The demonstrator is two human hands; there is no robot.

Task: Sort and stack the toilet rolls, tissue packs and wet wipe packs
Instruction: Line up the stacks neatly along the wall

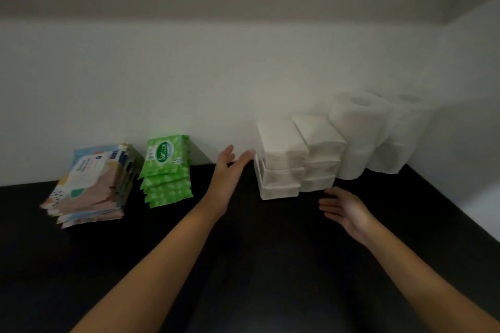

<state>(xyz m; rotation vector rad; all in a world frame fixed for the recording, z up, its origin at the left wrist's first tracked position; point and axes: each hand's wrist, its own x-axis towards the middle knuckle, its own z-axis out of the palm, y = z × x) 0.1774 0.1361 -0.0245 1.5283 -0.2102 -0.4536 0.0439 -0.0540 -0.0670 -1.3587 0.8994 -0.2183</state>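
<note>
Two stacks of white tissue packs (282,159) stand side by side against the wall, right of centre. Stacked white toilet rolls (357,127) fill the corner to their right, with more rolls (400,138) behind. A pile of green wet wipe packs (166,173) sits left of centre. Further left lies a stack of pastel wet wipe packs (92,186). My left hand (230,170) is open, fingertips almost at the left side of the tissue stack. In front of the tissue stacks my right hand (346,211) is open, palm turned inward, holding nothing.
Everything rests on a dark countertop (243,265) that meets a white wall (216,76) at the back and another white wall on the right. The counter's right edge runs diagonally at the lower right.
</note>
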